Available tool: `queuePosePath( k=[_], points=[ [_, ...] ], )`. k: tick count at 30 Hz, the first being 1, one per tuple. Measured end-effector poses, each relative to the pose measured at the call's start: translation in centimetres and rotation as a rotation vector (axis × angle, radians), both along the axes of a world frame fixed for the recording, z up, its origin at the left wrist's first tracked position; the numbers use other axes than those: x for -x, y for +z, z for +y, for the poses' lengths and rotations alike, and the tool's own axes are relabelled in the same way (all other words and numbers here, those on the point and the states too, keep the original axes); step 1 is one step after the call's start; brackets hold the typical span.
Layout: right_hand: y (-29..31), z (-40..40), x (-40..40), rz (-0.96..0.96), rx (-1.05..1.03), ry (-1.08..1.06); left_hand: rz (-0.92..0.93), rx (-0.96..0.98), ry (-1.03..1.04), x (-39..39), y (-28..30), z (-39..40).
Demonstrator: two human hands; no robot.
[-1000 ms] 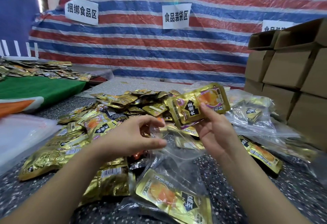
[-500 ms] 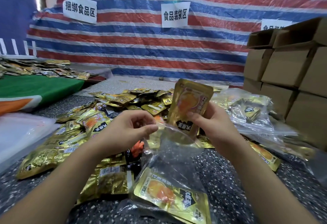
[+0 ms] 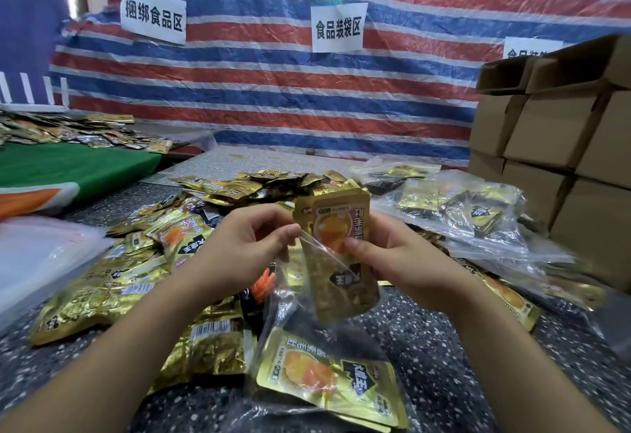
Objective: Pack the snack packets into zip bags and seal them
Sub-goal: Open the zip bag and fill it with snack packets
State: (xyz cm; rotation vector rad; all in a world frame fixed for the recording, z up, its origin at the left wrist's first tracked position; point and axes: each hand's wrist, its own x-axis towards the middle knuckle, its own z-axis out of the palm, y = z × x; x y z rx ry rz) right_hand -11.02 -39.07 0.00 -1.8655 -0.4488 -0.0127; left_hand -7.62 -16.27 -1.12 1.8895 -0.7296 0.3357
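A clear zip bag hangs in front of me with one gold snack packet lying at its bottom. My left hand pinches the left edge of the bag's mouth. My right hand grips a second gold packet that stands upright, its lower half inside the bag's mouth. A heap of loose gold packets covers the table to the left and behind my hands.
Filled clear bags lie at the right. Stacked cardboard boxes stand beyond them. A white plastic sheet lies at the left edge, and a green-covered table with more packets stands at the far left. A striped tarp hangs behind.
My right hand has turned the packet upright and pushed it down into the bag's mouth. My left hand has stayed on the bag's edge.
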Motion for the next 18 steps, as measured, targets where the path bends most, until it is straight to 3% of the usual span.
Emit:
queuePosePath(
  k=[9, 14, 18],
  points=[
    [1.2, -0.5, 0.9, -0.126, 0.484, -0.117, -0.114, -0.023, 0.048, 0.1, -0.5, -0.4],
    [1.6, -0.6, 1.2, -0.129, 0.614, -0.148, -0.174, -0.032, 0.007, 0.3, -0.6, -0.5],
    [1.5, -0.5, 0.9, -0.118, 0.743, -0.203, -0.307, -0.166, 0.019, 0.1, -1.0, -0.6]
  ],
)
